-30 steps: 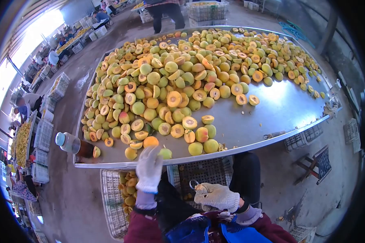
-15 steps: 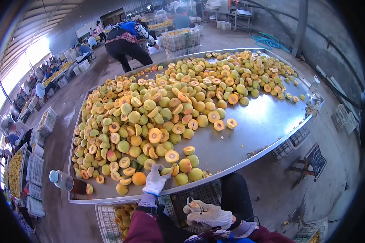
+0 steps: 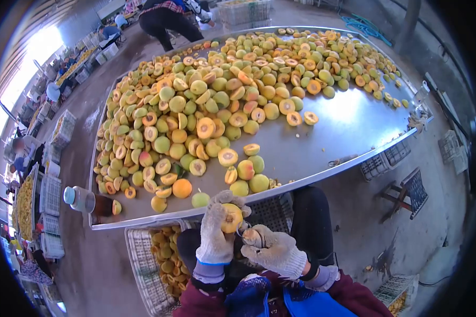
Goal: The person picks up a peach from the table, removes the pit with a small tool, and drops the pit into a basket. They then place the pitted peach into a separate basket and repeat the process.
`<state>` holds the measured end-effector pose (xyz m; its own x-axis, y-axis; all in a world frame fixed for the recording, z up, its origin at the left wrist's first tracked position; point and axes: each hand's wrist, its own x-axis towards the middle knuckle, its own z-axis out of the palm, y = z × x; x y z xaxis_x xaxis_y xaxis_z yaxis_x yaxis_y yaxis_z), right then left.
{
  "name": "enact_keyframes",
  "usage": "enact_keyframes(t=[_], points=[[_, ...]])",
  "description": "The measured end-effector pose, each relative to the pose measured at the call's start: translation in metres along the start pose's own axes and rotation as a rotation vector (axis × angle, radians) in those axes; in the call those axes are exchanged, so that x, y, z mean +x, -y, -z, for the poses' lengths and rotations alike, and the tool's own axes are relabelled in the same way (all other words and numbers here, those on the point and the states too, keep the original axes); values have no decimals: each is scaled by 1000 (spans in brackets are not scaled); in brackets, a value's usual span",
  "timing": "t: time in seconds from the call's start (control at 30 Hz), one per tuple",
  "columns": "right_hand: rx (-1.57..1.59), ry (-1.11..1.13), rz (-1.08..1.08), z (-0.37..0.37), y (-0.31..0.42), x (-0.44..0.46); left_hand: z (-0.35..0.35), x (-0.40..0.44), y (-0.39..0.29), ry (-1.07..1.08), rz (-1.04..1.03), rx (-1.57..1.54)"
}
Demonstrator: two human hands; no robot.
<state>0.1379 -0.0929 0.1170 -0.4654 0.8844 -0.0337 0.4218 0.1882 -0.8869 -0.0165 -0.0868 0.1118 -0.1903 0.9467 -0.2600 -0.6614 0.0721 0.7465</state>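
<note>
1 halved fruit (image 3: 231,218), yellow with a more orange tone toward the middle, sits in the gloved left hand (image 3: 215,227), gripped at its edge, its round face tilted up. Just to its right is 1 small tool (image 3: 252,237) with a blunt, tan handle, held in the gloved right hand (image 3: 276,252). Its thin metal loop points toward the fruit; whether they touch is unclear.

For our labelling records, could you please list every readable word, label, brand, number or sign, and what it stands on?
None can be read. No legible marking shows on the held fruit, the bottle or the white crate below; anything on the background crates is too small to tell.
</note>
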Motion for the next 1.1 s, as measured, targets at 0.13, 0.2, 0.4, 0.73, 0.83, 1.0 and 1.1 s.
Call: enact_keyframes(t=[0.13, 0.2, 0.4, 0.73, 0.83, 1.0, 1.1], points=[[-106, -8, -19, -4, -2, -2, 1, -11, 7, -2, -69, 141], [-117, -1, -21, -2, 1, -3, 5, -16, 11, 56, -26, 58], [-141, 101, -63, 2, 4, -11, -9, -27, 15, 63, -123, 59], [711, 533, -559, 35, 16, -13, -25, -38, 6, 166, -253, 351], [847, 657, -646, 41, 18, -14, -25, -35, 4, 244, -676, 750], [1008, 871, -632, 39, 1, -15, -30, -35, -24, 269, 21, 581], [1196, 803, -531, 33, 4, -21, -30, -28, -17, 404, -824, 1015]])
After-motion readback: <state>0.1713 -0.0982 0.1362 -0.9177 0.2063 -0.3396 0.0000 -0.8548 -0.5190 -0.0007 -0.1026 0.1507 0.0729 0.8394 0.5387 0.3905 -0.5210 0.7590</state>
